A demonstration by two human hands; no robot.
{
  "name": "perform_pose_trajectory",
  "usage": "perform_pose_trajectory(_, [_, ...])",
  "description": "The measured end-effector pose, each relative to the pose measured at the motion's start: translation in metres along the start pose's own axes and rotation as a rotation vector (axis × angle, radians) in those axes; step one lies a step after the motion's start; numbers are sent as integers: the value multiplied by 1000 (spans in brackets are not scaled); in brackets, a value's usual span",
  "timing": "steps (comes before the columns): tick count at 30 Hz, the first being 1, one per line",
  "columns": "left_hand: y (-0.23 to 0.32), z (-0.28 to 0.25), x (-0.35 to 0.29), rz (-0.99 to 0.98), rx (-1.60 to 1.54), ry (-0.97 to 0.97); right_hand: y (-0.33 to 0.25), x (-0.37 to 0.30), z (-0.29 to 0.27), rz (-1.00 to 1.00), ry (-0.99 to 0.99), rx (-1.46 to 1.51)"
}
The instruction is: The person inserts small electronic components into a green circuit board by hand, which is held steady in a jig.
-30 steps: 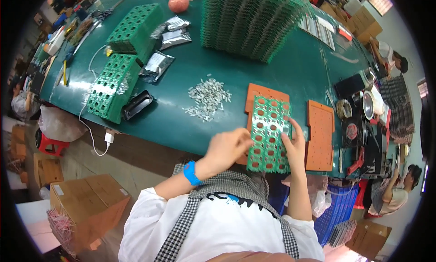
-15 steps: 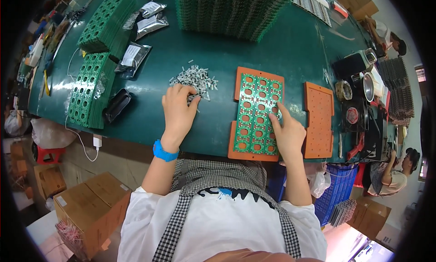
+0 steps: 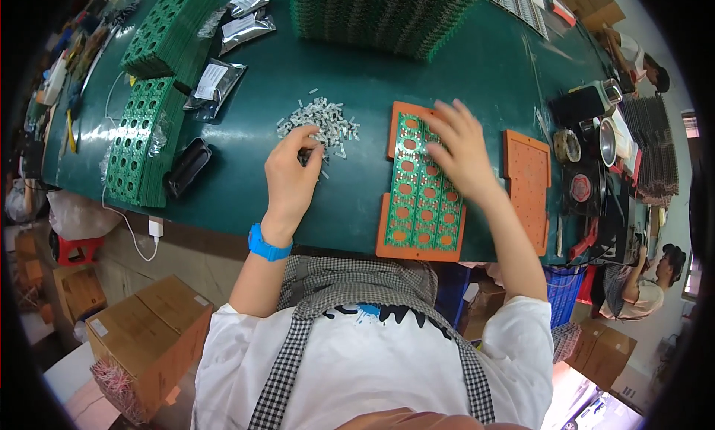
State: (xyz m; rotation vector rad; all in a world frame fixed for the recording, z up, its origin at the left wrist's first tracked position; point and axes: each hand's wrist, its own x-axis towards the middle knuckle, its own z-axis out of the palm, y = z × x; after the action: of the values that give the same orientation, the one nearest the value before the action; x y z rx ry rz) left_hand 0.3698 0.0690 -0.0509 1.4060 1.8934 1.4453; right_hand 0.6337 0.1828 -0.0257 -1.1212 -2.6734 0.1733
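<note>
Head view: spread right hand (image 3: 463,153) partly hides green board (image 3: 415,201); contents of curled left hand (image 3: 289,173) unclear.

The green tabletop (image 3: 350,199) carries two trays by its near edge, an orange tray (image 3: 384,229) and, rightward, a second orange tray (image 3: 527,188); a heap of small pale pieces (image 3: 328,122) (a few lie loose) sits further back; toward the left edge stand a green board stack (image 3: 138,151), a black container (image 3: 190,168) and a dark pouch (image 3: 214,87).
</note>
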Motion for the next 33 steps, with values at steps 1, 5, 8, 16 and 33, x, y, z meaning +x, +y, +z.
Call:
perform_pose_trajectory(1, [-1,0,1,70,62,-5,10,1,3,6,0,0])
perform_pose_trajectory(5, [1,4,-4,3,34,-77,13,-6,19,66,76,265])
perform_pose_trajectory(8, [4,11,-11,-229,-388,-203,-2,-15,20,116,33,187])
perform_pose_trajectory(16, [8,28,-14,-451,-781,-401,-47,-10,11,207,-39,-324])
perform_pose_trajectory(33, [20,27,-23,-424,-697,-390,-62,19,5,455,118,1034])
